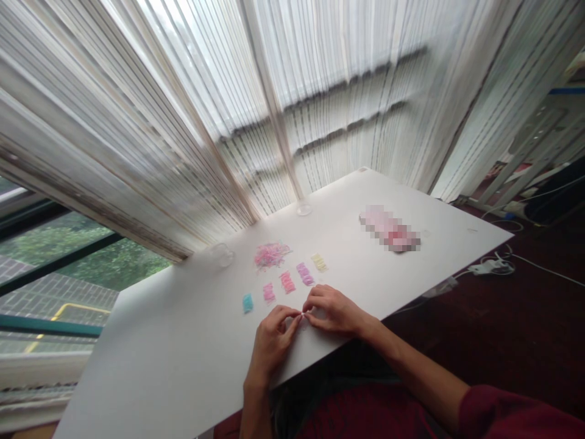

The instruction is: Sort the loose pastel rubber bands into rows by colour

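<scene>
My left hand (273, 338) and my right hand (336, 310) meet near the front edge of the white table (173, 341). Thumb and forefinger of each are pinched together on a tiny pale piece (302, 314), too small to name. Just beyond the hands, small bundles of thin pieces lie in a slanting row: turquoise (247, 303), pink (268, 293), coral pink (287, 282), purple (304, 274) and pale yellow (319, 263). Behind the row is a loose mixed heap (271, 255) of similar pastel pieces. The purple and yellow bundles are closest to my right hand.
A clear round lid or dish (304, 210) lies at the table's back edge, and a clear container (223, 255) stands further left. To the right rests a blurred-out pink object (390, 228). Sheer curtains (338, 91) hang behind the table. A white power strip (491, 266) is on the floor.
</scene>
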`<state>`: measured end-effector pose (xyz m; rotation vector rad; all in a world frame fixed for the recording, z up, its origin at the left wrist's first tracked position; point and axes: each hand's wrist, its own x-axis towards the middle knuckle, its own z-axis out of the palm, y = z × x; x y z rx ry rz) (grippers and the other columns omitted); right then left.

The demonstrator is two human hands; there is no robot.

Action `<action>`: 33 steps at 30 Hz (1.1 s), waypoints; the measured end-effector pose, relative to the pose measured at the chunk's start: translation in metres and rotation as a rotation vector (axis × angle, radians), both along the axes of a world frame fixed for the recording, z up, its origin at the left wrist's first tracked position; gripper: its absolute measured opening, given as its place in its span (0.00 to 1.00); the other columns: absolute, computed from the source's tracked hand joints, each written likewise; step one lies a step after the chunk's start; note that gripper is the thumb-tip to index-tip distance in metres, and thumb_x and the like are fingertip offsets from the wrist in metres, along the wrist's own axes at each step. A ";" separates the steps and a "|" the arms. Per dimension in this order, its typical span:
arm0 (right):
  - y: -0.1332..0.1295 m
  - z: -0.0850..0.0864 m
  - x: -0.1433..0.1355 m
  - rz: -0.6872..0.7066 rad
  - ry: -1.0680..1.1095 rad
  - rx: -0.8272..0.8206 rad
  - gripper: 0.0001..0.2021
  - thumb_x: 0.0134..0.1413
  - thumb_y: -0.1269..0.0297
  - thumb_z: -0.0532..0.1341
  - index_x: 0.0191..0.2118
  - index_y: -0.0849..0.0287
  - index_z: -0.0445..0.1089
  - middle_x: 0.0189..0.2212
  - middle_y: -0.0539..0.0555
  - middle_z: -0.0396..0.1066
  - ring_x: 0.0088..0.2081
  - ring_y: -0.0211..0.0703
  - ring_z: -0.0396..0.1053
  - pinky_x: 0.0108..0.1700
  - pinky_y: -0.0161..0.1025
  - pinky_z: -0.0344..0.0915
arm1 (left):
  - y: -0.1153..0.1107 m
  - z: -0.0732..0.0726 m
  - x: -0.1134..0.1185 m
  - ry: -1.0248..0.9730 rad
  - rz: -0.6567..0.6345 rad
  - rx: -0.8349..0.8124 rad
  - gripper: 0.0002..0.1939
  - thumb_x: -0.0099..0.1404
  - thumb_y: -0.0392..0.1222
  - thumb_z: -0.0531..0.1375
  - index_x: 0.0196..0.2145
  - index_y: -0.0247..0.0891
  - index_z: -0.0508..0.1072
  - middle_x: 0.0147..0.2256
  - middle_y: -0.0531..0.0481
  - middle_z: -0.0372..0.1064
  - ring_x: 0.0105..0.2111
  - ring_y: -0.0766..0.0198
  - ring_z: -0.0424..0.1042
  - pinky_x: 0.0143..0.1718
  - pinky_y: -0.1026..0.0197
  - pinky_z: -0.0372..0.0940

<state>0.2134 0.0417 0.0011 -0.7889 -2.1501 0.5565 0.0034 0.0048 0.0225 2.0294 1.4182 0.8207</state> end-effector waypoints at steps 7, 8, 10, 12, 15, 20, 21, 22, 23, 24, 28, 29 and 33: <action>0.000 -0.003 -0.001 -0.012 0.018 -0.003 0.03 0.57 0.69 0.67 0.38 0.56 0.75 0.33 0.52 0.73 0.36 0.43 0.70 0.41 0.39 0.65 | -0.001 0.000 -0.001 -0.010 -0.005 0.010 0.09 0.69 0.45 0.61 0.39 0.40 0.79 0.36 0.50 0.76 0.25 0.68 0.65 0.29 0.64 0.63; 0.001 -0.004 -0.002 -0.014 0.019 -0.002 0.02 0.57 0.69 0.66 0.37 0.56 0.76 0.32 0.52 0.72 0.36 0.43 0.70 0.41 0.39 0.65 | -0.001 -0.001 -0.001 -0.013 -0.007 0.009 0.09 0.69 0.46 0.61 0.39 0.41 0.79 0.36 0.50 0.76 0.25 0.68 0.65 0.28 0.64 0.63; 0.001 -0.005 -0.002 -0.021 0.019 -0.003 0.02 0.58 0.70 0.66 0.36 0.56 0.76 0.32 0.52 0.72 0.35 0.43 0.70 0.41 0.39 0.66 | -0.001 -0.001 -0.001 -0.020 -0.005 0.012 0.09 0.69 0.46 0.61 0.39 0.41 0.79 0.36 0.50 0.76 0.25 0.67 0.65 0.28 0.64 0.63; 0.001 -0.004 -0.002 -0.035 0.027 -0.008 0.02 0.57 0.71 0.66 0.35 0.57 0.75 0.32 0.52 0.72 0.35 0.43 0.70 0.41 0.39 0.66 | -0.001 -0.002 -0.001 -0.022 0.002 0.013 0.09 0.69 0.46 0.61 0.39 0.41 0.79 0.35 0.50 0.76 0.25 0.67 0.65 0.28 0.64 0.63; 0.000 -0.002 -0.002 -0.056 0.049 -0.022 0.03 0.57 0.72 0.65 0.34 0.57 0.75 0.32 0.52 0.72 0.36 0.43 0.70 0.40 0.38 0.67 | -0.001 -0.004 -0.002 -0.019 0.015 0.011 0.10 0.69 0.47 0.61 0.40 0.41 0.79 0.34 0.50 0.76 0.24 0.67 0.65 0.28 0.64 0.64; 0.000 0.001 -0.001 -0.081 0.090 -0.048 0.04 0.55 0.74 0.65 0.34 0.57 0.73 0.32 0.52 0.71 0.36 0.43 0.70 0.40 0.37 0.68 | -0.001 -0.004 -0.002 -0.021 0.039 0.033 0.10 0.68 0.47 0.61 0.39 0.40 0.80 0.33 0.50 0.77 0.24 0.67 0.65 0.27 0.65 0.64; 0.000 0.002 -0.001 -0.086 0.099 -0.052 0.05 0.55 0.75 0.65 0.34 0.57 0.73 0.32 0.52 0.71 0.36 0.42 0.70 0.40 0.37 0.69 | -0.002 -0.004 -0.002 -0.020 0.048 0.036 0.10 0.68 0.47 0.61 0.39 0.40 0.80 0.32 0.50 0.77 0.23 0.67 0.66 0.27 0.65 0.64; 0.000 0.002 -0.001 -0.091 0.107 -0.056 0.05 0.55 0.75 0.65 0.33 0.57 0.73 0.32 0.52 0.71 0.36 0.42 0.70 0.40 0.37 0.69 | -0.002 -0.004 -0.002 -0.018 0.058 0.037 0.10 0.68 0.47 0.61 0.39 0.40 0.80 0.32 0.50 0.77 0.23 0.67 0.66 0.27 0.65 0.64; 0.000 0.002 -0.001 -0.096 0.116 -0.059 0.05 0.55 0.75 0.65 0.33 0.57 0.73 0.32 0.52 0.71 0.35 0.42 0.70 0.40 0.37 0.69 | -0.003 -0.004 -0.002 -0.013 0.067 0.038 0.11 0.68 0.47 0.61 0.39 0.40 0.80 0.32 0.50 0.77 0.23 0.67 0.66 0.27 0.64 0.64; 0.000 0.002 -0.001 -0.102 0.125 -0.063 0.05 0.55 0.75 0.65 0.33 0.57 0.73 0.32 0.52 0.71 0.35 0.42 0.70 0.40 0.37 0.69 | -0.004 -0.004 -0.002 -0.006 0.072 0.037 0.11 0.68 0.47 0.61 0.39 0.40 0.80 0.32 0.50 0.77 0.23 0.66 0.66 0.27 0.64 0.64; 0.000 0.002 -0.001 -0.133 0.159 -0.078 0.04 0.56 0.74 0.64 0.34 0.57 0.72 0.32 0.51 0.70 0.35 0.41 0.70 0.41 0.37 0.69 | -0.007 -0.002 -0.002 0.049 0.060 0.029 0.11 0.70 0.47 0.60 0.39 0.41 0.79 0.33 0.50 0.76 0.25 0.66 0.66 0.29 0.63 0.65; 0.000 0.002 -0.001 -0.139 0.165 -0.081 0.04 0.57 0.74 0.64 0.34 0.57 0.72 0.32 0.51 0.70 0.35 0.41 0.70 0.41 0.37 0.69 | -0.007 -0.002 -0.002 0.065 0.056 0.035 0.11 0.70 0.47 0.59 0.40 0.41 0.79 0.34 0.49 0.76 0.25 0.66 0.66 0.29 0.63 0.65; 0.000 0.003 -0.001 -0.147 0.177 -0.091 0.03 0.59 0.72 0.63 0.35 0.57 0.73 0.32 0.51 0.70 0.35 0.41 0.70 0.40 0.38 0.70 | -0.004 0.000 0.001 0.075 0.078 0.093 0.10 0.69 0.47 0.60 0.43 0.41 0.78 0.37 0.49 0.76 0.23 0.67 0.65 0.28 0.63 0.65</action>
